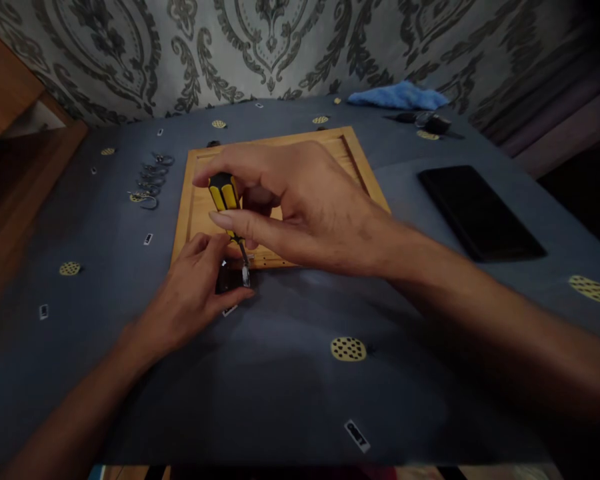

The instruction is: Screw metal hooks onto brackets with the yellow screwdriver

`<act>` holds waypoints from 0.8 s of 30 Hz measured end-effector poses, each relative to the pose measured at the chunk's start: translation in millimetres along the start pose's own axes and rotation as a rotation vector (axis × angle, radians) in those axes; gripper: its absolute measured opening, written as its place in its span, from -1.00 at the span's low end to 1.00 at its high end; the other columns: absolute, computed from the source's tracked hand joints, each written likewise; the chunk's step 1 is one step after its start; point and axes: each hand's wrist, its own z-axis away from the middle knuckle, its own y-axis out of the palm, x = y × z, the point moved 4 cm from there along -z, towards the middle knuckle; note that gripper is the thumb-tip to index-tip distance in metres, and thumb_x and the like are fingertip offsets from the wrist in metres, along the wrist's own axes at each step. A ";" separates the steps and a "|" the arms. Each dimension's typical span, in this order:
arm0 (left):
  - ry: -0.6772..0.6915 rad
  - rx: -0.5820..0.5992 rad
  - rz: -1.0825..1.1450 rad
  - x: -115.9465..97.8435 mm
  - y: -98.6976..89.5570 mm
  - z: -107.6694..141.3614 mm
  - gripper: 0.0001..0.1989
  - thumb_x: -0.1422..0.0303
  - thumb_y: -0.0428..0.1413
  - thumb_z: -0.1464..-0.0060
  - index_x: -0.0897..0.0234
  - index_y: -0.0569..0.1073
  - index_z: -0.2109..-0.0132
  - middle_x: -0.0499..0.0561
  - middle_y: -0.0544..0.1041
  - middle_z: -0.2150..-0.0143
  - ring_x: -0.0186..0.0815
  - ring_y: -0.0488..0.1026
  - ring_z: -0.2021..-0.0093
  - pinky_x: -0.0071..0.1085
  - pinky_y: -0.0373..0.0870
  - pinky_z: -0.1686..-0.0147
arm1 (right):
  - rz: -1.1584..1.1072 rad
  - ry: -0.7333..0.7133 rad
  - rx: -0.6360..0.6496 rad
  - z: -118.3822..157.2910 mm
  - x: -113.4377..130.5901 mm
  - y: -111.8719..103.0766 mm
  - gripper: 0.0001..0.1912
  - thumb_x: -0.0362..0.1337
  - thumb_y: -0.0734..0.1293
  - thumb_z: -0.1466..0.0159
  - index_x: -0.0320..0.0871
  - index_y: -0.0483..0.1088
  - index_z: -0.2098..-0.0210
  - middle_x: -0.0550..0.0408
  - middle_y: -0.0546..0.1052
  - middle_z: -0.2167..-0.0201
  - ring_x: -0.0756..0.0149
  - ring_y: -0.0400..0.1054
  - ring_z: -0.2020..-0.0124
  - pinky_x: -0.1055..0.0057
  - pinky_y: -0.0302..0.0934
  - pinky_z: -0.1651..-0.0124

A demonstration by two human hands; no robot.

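A yellow and black screwdriver [225,194] is gripped between the thumb and fingers of my right hand [300,207], its shaft pointing down. The tip meets a small metal hook [246,275] at the near edge of a framed wooden panel [365,173]. My left hand [195,280] pinches the hook from the left, thumb below it and fingers above. Small dark holes show along the panel's near edge, right of the hook. My right hand covers much of the panel's middle.
Several metal hooks [149,183] lie in a row left of the panel. A black flat device [480,213] lies at the right. Behind it are a dark tool [430,123] and a blue cloth [400,97]. A wooden cabinet [10,87] borders the left.
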 end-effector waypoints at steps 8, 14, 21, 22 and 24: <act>0.015 -0.002 -0.003 -1.5 -0.8 -0.7 -0.60 0.30 0.32 -0.19 0.10 0.38 -0.11 0.03 0.58 -0.02 -0.02 0.56 -0.08 -0.03 0.58 -0.07 | 0.022 -0.014 0.010 1.6 -2.0 0.9 -0.79 -0.25 0.31 -0.52 -0.17 0.49 -0.06 0.18 0.52 0.30 0.35 0.45 0.24 0.42 0.31 0.18; 0.000 0.012 0.002 -2.4 -0.4 -0.2 -0.54 0.34 0.31 -0.19 0.07 0.36 -0.17 0.03 0.60 -0.02 0.00 0.55 -0.09 -0.01 0.60 -0.07 | 0.033 -0.021 0.021 1.7 -4.3 1.3 -0.81 -0.23 0.33 -0.49 -0.15 0.51 -0.02 0.11 0.58 0.29 0.25 0.51 0.17 0.36 0.36 0.13; -0.019 0.023 -0.023 -3.3 1.0 0.0 -0.48 0.33 0.34 -0.17 0.15 0.36 -0.21 0.06 0.62 -0.03 0.01 0.54 -0.12 -0.01 0.57 -0.08 | -0.013 -0.027 -0.042 2.8 -4.2 -4.7 -0.81 -0.19 0.37 -0.47 -0.07 0.52 -0.02 0.16 0.60 0.32 0.27 0.56 0.21 0.39 0.43 0.14; -0.016 0.025 -0.032 -3.7 1.0 0.2 -0.47 0.34 0.35 -0.17 0.15 0.35 -0.22 0.05 0.62 -0.03 0.00 0.53 -0.13 -0.03 0.57 -0.09 | -0.016 -0.019 -0.071 4.0 -3.9 -7.1 -0.80 -0.19 0.37 -0.47 -0.07 0.52 -0.04 0.16 0.61 0.30 0.28 0.56 0.23 0.40 0.44 0.15; -0.009 0.029 -0.043 -4.6 1.0 0.8 -0.41 0.36 0.37 -0.17 0.16 0.32 -0.26 0.04 0.63 -0.03 -0.03 0.52 -0.14 -0.06 0.55 -0.10 | -0.018 -0.007 -0.131 8.7 -3.2 -11.4 -0.77 -0.16 0.40 -0.46 -0.05 0.53 -0.08 0.14 0.63 0.26 0.30 0.56 0.30 0.40 0.46 0.21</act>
